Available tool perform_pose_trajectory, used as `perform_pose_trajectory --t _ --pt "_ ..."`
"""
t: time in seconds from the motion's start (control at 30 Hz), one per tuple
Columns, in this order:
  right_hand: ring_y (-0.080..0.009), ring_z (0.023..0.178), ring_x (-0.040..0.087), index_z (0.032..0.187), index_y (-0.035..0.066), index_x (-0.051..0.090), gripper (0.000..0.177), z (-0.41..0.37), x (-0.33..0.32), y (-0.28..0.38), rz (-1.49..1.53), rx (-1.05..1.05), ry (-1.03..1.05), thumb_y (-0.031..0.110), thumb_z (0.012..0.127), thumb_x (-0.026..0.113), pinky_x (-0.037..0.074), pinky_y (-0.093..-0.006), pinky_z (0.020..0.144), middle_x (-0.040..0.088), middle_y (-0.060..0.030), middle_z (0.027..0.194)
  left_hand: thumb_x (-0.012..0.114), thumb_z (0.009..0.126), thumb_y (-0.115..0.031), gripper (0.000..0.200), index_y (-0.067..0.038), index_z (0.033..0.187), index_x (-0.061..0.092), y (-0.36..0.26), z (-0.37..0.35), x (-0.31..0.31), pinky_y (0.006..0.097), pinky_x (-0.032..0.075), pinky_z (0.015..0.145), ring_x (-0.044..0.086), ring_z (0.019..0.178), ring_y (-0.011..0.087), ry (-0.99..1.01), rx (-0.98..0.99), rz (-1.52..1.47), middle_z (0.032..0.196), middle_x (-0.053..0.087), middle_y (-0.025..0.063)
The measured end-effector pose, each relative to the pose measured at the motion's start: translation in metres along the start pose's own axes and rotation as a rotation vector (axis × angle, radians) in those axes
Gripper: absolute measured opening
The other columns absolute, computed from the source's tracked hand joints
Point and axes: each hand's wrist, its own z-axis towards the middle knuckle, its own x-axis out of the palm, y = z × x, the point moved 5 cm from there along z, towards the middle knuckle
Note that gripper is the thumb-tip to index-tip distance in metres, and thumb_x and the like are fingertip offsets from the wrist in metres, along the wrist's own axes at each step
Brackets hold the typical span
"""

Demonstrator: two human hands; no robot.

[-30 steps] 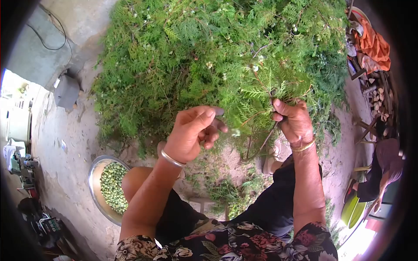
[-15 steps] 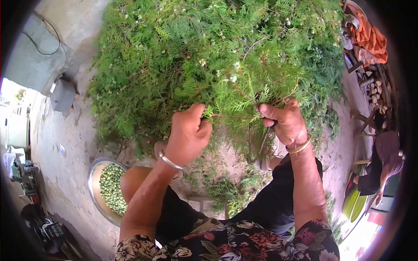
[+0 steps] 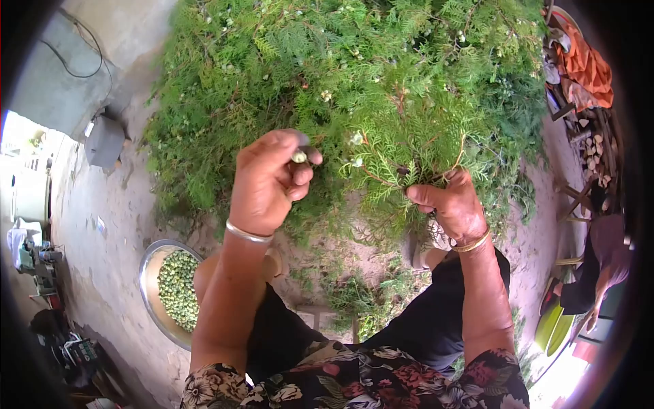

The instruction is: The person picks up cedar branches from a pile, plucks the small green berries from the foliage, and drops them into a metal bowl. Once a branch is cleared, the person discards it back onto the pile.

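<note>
Between the thumb and fingers of my left hand [image 3: 262, 180] is a small pale green cone [image 3: 299, 157]. My right hand [image 3: 453, 208] is closed around the stems of a leafy conifer branch [image 3: 392, 146], which fans out up and to the left. A few pale cones [image 3: 356, 138] sit on that branch's tips. Behind both hands rises a big heap of cut conifer branches [image 3: 225, 123]. By my left knee, a metal bowl [image 3: 145, 283] holds a layer of small green cones [image 3: 178, 290].
Loose green sprigs [image 3: 351, 300] lie on the floor between my feet. At the right are stacked firewood [image 3: 594, 153], an orange cloth [image 3: 586, 68], another person [image 3: 599, 266] and a yellow-green basin [image 3: 553, 330]. A grey box [image 3: 104, 142] stands at the left.
My left hand has moved left and turned, away from the branch, with a cone now showing in its fingers. The thin stem stretched between the hands is gone. My right hand stays nearly in place.
</note>
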Motion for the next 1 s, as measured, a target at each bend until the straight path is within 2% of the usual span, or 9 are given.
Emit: perform_pose_trajectory --t 0.13,0.27,0.37,0.43,0.6,0.63,0.7,0.83,1.0 --pt "-0.0081 0.060 0.053 0.085 0.003 0.064 0.015 -0.004 0.006 0.004 -0.031 0.017 0.078 0.002 0.072 0.071 0.044 -0.0240 0.055 0.063 -0.0013 0.072 0.065 0.083 -0.017 0.018 0.000 0.079 0.060 0.005 0.000 0.012 0.0183 0.030 0.036 0.042 0.044 0.0042 -0.212 0.092 0.550 0.059 0.055 0.0027" --pt "-0.0086 0.065 0.054 0.090 0.002 0.064 0.019 -0.007 0.013 0.000 -0.018 0.040 0.077 0.001 0.072 0.071 0.045 -0.0249 0.060 0.063 -0.0012 0.076 0.068 0.082 -0.020 0.023 0.000 0.073 0.061 0.015 0.005 0.016 0.0190 0.032 0.039 0.044 0.049 0.0032 -0.151 0.107 0.796 0.056 0.049 -0.0032" --pt "-0.0095 0.071 0.054 0.095 0.001 0.064 0.024 -0.007 0.015 -0.001 -0.022 -0.005 0.067 0.002 0.072 0.071 0.046 -0.0259 0.066 0.064 -0.0013 0.080 0.068 0.082 -0.018 0.024 0.001 0.070 0.059 0.020 0.009 0.020 0.0206 0.034 0.044 0.045 0.052 0.0032 -0.031 0.233 0.954 0.057 0.049 -0.0039" --pt "-0.0102 0.075 0.054 0.099 0.000 0.063 0.028 -0.008 0.016 -0.002 -0.116 0.028 0.116 0.002 0.072 0.071 0.046 -0.0264 0.070 0.065 -0.0020 0.084 0.067 0.082 -0.015 0.022 0.002 0.070 0.059 0.023 0.011 0.013 0.0217 0.035 0.047 0.043 0.053 0.0034 -0.080 0.173 0.973 0.057 0.050 -0.0030" --pt "-0.0092 0.075 0.054 0.100 0.001 0.063 0.028 -0.013 0.021 0.002 -0.115 0.027 0.128 0.000 0.073 0.070 0.046 -0.0264 0.070 0.066 -0.0024 0.086 0.063 0.084 -0.010 0.018 0.003 0.073 0.059 0.019 0.007 0.017 0.0211 0.034 0.045 0.041 0.051 0.0038 -0.105 0.311 1.166 0.059 0.051 -0.0011" --pt "-0.0087 0.075 0.053 0.100 0.001 0.063 0.028 -0.013 0.023 0.004 -0.061 -0.009 0.155 -0.001 0.073 0.070 0.045 -0.0263 0.070 0.066 -0.0023 0.086 0.063 0.084 -0.010 0.018 0.003 0.073 0.059 0.016 0.004 0.021 0.0211 0.034 0.045 0.041 0.051 0.0038 -0.105 0.310 1.165 0.059 0.051 -0.0011" --pt "-0.0085 0.075 0.054 0.100 0.001 0.063 0.028 -0.013 0.025 0.005 -0.017 -0.054 0.162 -0.001 0.073 0.070 0.046 -0.0263 0.070 0.066 -0.0022 0.086 0.062 0.084 -0.009 0.013 0.002 0.077 0.059 0.022 -0.001 0.016 0.0196 0.032 0.041 0.040 0.049 0.0036 -0.223 -0.104 0.508 0.063 0.051 0.0004" --pt "-0.0086 0.075 0.054 0.101 0.000 0.063 0.028 -0.011 0.022 0.003 -0.054 -0.070 0.188 -0.002 0.073 0.070 0.046 -0.0265 0.069 0.066 -0.0017 0.086 0.062 0.084 -0.010 0.012 0.001 0.080 0.058 0.029 0.001 0.013 0.0178 0.029 0.039 0.038 0.048 0.0028 -0.192 -0.166 0.307 0.064 0.050 0.0006" --pt "-0.0091 0.072 0.054 0.101 0.000 0.063 0.029 -0.013 0.020 0.000 -0.109 -0.054 0.175 -0.002 0.073 0.070 0.045 -0.0267 0.067 0.065 -0.0011 0.084 0.065 0.083 -0.013 0.016 0.000 0.078 0.057 0.027 0.005 0.015 0.0187 0.028 0.038 0.039 0.049 0.0018 -0.065 -0.094 0.673 0.060 0.049 -0.0017"
